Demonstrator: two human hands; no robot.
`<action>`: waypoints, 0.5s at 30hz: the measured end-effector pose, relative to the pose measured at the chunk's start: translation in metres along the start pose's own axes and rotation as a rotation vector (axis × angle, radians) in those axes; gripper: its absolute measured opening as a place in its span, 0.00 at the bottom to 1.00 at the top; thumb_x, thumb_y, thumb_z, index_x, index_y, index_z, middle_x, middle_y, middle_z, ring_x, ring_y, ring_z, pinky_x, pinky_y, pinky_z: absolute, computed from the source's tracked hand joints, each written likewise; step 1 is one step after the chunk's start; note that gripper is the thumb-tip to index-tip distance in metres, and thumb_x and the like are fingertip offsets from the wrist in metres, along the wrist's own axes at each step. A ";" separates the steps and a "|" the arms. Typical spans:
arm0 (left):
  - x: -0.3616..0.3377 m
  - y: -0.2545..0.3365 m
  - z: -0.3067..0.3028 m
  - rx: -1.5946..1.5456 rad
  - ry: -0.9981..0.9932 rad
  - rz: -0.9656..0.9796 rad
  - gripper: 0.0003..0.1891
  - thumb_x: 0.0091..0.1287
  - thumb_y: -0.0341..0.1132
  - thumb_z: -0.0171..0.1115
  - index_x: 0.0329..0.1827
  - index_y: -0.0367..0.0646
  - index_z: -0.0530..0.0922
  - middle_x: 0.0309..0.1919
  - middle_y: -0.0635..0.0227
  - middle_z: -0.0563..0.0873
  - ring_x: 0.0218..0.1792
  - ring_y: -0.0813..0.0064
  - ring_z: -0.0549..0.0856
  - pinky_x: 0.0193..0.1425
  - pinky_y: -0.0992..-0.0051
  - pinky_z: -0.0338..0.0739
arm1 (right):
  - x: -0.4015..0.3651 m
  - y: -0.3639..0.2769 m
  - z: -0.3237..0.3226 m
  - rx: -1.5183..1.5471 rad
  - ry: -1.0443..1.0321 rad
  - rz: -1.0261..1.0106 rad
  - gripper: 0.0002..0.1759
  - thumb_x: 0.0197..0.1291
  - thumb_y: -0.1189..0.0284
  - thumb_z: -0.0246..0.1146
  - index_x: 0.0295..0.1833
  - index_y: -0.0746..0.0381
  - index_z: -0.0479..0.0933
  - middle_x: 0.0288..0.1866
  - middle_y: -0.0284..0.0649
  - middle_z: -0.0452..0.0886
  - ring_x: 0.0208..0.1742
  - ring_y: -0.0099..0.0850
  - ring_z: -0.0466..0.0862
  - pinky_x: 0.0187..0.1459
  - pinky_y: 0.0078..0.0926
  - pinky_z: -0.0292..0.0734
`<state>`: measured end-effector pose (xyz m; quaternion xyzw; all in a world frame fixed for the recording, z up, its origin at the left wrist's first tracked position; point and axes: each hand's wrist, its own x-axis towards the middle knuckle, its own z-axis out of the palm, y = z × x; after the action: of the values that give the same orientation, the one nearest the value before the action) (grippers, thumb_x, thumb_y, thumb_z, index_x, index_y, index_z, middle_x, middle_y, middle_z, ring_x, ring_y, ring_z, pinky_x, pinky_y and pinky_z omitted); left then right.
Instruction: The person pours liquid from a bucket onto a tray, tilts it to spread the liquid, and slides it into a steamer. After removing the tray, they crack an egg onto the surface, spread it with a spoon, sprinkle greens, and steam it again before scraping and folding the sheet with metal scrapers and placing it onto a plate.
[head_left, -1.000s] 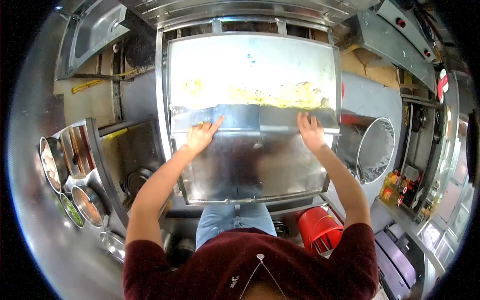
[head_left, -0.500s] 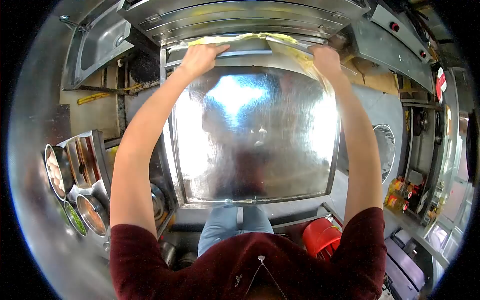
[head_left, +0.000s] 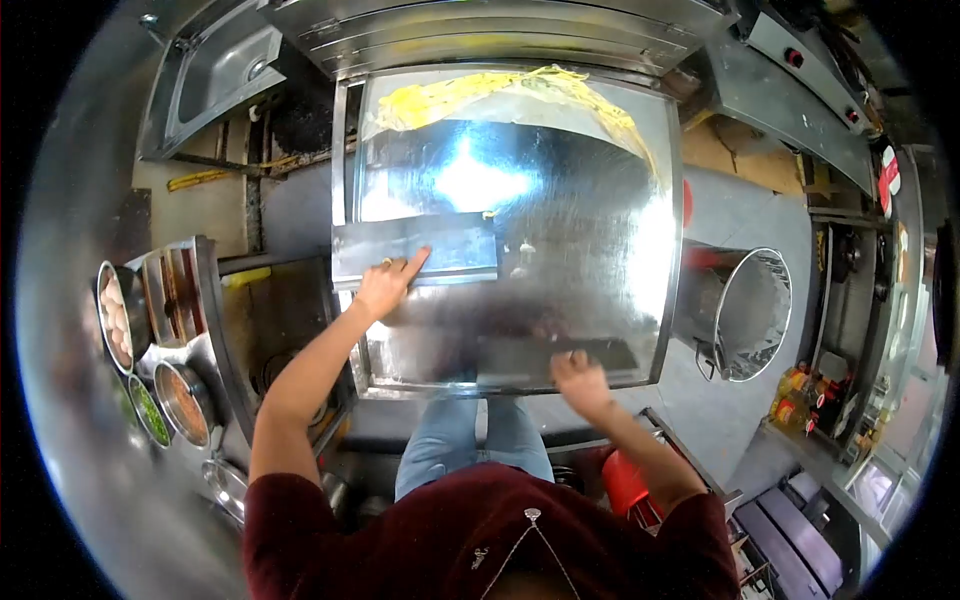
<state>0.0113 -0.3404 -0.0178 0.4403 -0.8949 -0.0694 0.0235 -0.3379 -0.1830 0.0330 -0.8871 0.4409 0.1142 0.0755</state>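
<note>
- Evidently, the left hand (head_left: 385, 287) lays its index finger flat along the broad rectangular grey metal plate (head_left: 455, 250) to steady it; the other fingers curl together at its near edge, pinching it.
- This plate sits left of centre on the shiny rectangular steel tray (head_left: 590, 240), its outer end over the left rim, perhaps so the raised side can guide it.
- The right hand (head_left: 580, 380) is bunched closed on the near edge of a 2nd dark grey flat metal plate (head_left: 515, 362), apparently gripping it; blur hides the thumb.
- That plate lies low, just inside the tray's near rim, well apart from the ragged yellow paste-like residue (head_left: 450, 100) along the far edge.
- Both elbows bend outward, probably to keep the 2 plates crosswise to the body.
- The left forearm slants forward and inward; the right forearm angles in from the side, closer to the torso.
</note>
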 end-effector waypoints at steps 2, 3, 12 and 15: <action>-0.033 0.021 0.003 0.029 -0.026 -0.064 0.39 0.43 0.23 0.58 0.64 0.53 0.59 0.24 0.64 0.79 0.20 0.72 0.79 0.16 0.74 0.75 | -0.025 -0.037 0.003 0.158 -0.004 -0.042 0.12 0.44 0.72 0.56 0.36 0.68 0.72 0.32 0.42 0.73 0.36 0.37 0.74 0.25 0.29 0.76; -0.050 0.030 0.008 0.033 -0.051 -0.085 0.41 0.41 0.22 0.58 0.64 0.53 0.58 0.24 0.64 0.79 0.19 0.71 0.79 0.17 0.73 0.76 | -0.041 -0.053 0.020 0.165 0.018 -0.057 0.12 0.44 0.72 0.56 0.35 0.67 0.72 0.32 0.42 0.73 0.35 0.37 0.74 0.25 0.29 0.77; -0.170 0.123 0.012 -0.064 -0.097 -0.171 0.44 0.37 0.21 0.56 0.65 0.56 0.58 0.26 0.63 0.79 0.21 0.67 0.79 0.17 0.70 0.74 | -0.106 -0.079 0.033 0.319 -0.085 -0.053 0.07 0.43 0.73 0.55 0.31 0.60 0.73 0.29 0.37 0.74 0.33 0.34 0.76 0.24 0.26 0.76; -0.193 0.139 0.013 -0.082 -0.125 -0.209 0.44 0.37 0.22 0.57 0.65 0.57 0.58 0.25 0.65 0.78 0.21 0.67 0.79 0.18 0.69 0.74 | -0.121 -0.069 0.029 0.277 -0.116 0.061 0.07 0.44 0.73 0.55 0.33 0.60 0.73 0.29 0.36 0.75 0.34 0.34 0.77 0.24 0.26 0.75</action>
<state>0.0184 -0.1029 -0.0063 0.5247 -0.8402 -0.1355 -0.0219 -0.3570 -0.0424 0.0397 -0.8462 0.4742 0.1059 0.2189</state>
